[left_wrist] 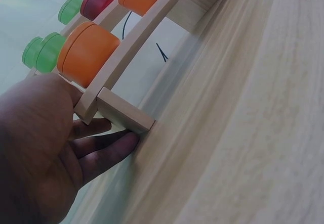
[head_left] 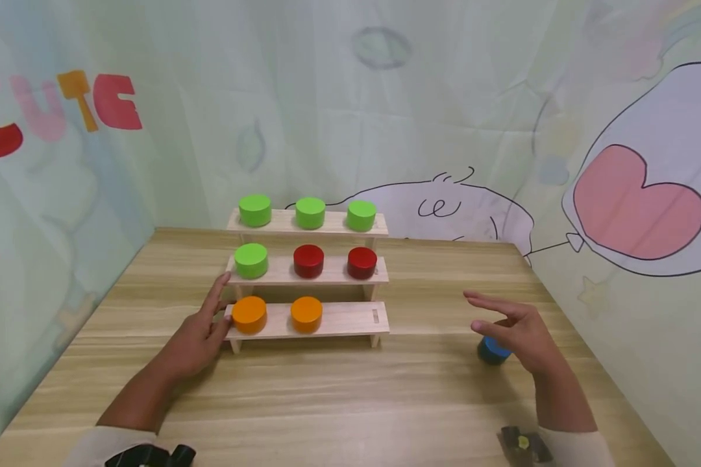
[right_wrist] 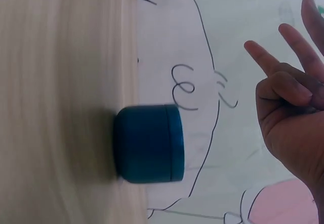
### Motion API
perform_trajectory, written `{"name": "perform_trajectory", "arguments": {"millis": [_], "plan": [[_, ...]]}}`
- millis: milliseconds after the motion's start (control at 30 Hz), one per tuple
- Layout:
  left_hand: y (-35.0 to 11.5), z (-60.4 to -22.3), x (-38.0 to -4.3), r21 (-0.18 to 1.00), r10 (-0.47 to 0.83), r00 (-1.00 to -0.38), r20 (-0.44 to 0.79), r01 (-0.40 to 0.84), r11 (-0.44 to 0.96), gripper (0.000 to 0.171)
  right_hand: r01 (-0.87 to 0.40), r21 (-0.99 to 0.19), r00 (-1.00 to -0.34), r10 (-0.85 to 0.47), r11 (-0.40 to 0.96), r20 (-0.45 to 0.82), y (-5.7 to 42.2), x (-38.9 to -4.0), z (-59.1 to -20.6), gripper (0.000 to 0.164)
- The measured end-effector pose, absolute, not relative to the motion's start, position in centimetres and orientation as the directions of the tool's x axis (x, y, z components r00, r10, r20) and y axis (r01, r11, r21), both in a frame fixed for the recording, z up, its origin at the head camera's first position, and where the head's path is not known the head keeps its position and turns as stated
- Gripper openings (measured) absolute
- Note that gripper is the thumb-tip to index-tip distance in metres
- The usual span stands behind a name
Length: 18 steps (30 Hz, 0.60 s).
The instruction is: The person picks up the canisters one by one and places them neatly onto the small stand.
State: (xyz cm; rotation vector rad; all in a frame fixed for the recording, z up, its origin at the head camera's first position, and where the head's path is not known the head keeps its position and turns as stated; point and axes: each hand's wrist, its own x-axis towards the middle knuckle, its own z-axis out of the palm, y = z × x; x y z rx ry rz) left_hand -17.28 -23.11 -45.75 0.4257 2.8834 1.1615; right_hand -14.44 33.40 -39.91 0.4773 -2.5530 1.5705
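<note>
A wooden three-tier stand (head_left: pixel 339 319) carries small round lidded jars. Green jars (head_left: pixel 310 213) line the back tier. The middle tier has another green jar (head_left: pixel 251 261) at its left and two dark red jars (head_left: pixel 308 261). Two orange jars (head_left: pixel 248 315) sit at the left and middle of the front tier. My left hand (head_left: pixel 195 340) rests against the stand's left end, its fingertips touching the front leg (left_wrist: pixel 125 112) in the left wrist view. Above a blue jar (right_wrist: pixel 149 144) on the table hovers my right hand (head_left: pixel 522 331), fingers extended, holding nothing.
The wooden table (head_left: pixel 327 402) meets a printed cloth backdrop (head_left: pixel 444 117) behind and on both sides. The front tier's right end, with a small slot in the board, bears no jar. Dark wrist devices (head_left: pixel 150 456) sit at the cuffs.
</note>
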Motion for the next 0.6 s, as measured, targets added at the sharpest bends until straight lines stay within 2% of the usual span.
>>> {"name": "perform_trajectory", "arguments": {"millis": [367, 600], "plan": [[-23.0, -45.9, -17.3, 0.684, 0.252, -0.963, 0.095, 0.247, 0.687, 0.073, -0.268, -0.888, -0.947, -0.273, 0.372, 0.172, 37.1, -14.5, -41.0, 0.049], [-23.1, -45.6, -17.2, 0.685, 0.242, -0.967, 0.082, 0.231, 0.691, 0.072, -0.197, -0.903, -0.965, -0.238, 0.383, 0.109, 38.4, -14.4, -41.2, 0.052]]}}
